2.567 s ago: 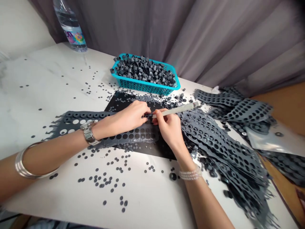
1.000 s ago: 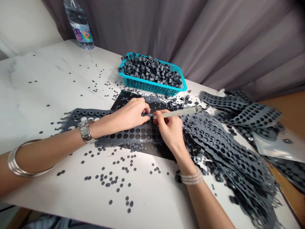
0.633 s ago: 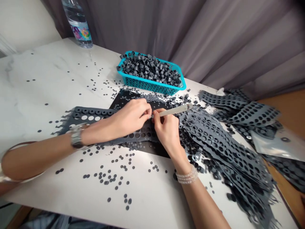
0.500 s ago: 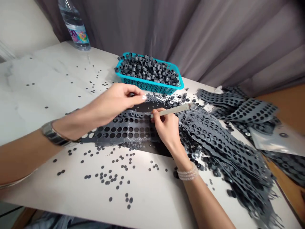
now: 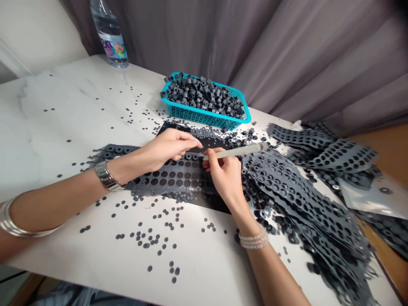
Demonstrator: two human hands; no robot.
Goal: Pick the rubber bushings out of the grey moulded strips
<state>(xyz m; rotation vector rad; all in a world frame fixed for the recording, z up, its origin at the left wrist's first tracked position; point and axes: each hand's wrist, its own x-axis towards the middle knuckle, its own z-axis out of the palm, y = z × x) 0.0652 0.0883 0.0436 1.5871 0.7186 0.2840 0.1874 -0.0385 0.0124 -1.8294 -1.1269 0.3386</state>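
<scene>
My right hand (image 5: 225, 174) is wrapped round a white pen-like stick (image 5: 242, 151). Its tip end lies at the upper edge of a grey rubber sheet (image 5: 153, 190) punched with rows of round holes. The stick's other end points right. My left hand (image 5: 175, 146) is closed in a pinch just left of that tip, over the sheet's upper row of ring-shaped pieces; whatever the fingers hold is hidden. Beneath the sheet lies a black board (image 5: 223, 205), strewn with small grey discs along its far side.
Behind the hands stands a turquoise basket (image 5: 204, 115) heaped with grey rubber rings. More perforated sheets (image 5: 296, 191) pile up at the right, beside a clear plastic bag (image 5: 366, 195). A water bottle (image 5: 114, 51) is at the back left. Loose discs (image 5: 146, 245) dot the white table (image 5: 79, 272).
My left hand has come down and right, from above the board to the sheet's edge near the stick's tip. My right hand keeps its hold. The whole view has shifted slightly.
</scene>
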